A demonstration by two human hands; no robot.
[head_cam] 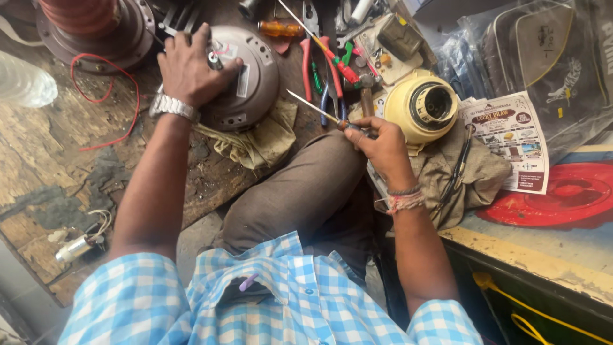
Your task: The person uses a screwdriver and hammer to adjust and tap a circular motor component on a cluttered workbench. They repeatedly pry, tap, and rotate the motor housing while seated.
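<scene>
Scarred wooden workbench (45,153), yellow-edged counter (530,255) at right, daylight

We find bare worktop (45,153) at the left, crossed only by a red wire (105,102). Pliers (332,76) and other tools crowd the far side; the cream housing (421,105) blocks the right.
</scene>
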